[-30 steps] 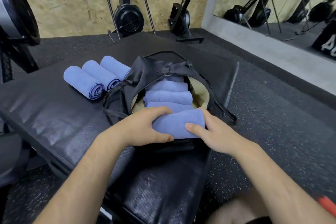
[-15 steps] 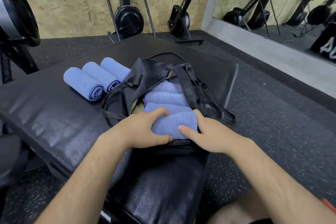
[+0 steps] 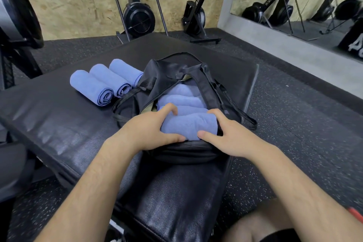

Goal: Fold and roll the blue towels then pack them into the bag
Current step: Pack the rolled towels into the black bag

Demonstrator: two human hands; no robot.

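Gripped the nearest rolled towel (image 3: 188, 127) at the near mouth of the bag (image 3: 172, 70), with the left hand (image 3: 149, 129) curled round its left end and the right hand (image 3: 229, 135) round its right end, thumbs on the near side. Judged it soft, light and springy, apt to unroll if taken by a loose edge, so best squeezed across the whole roll. Saw other rolls (image 3: 180, 101) packed behind it inside. Noted three spare towels (image 3: 106, 82) just left of the bag, toward the far left edge of the pad (image 3: 59, 124).
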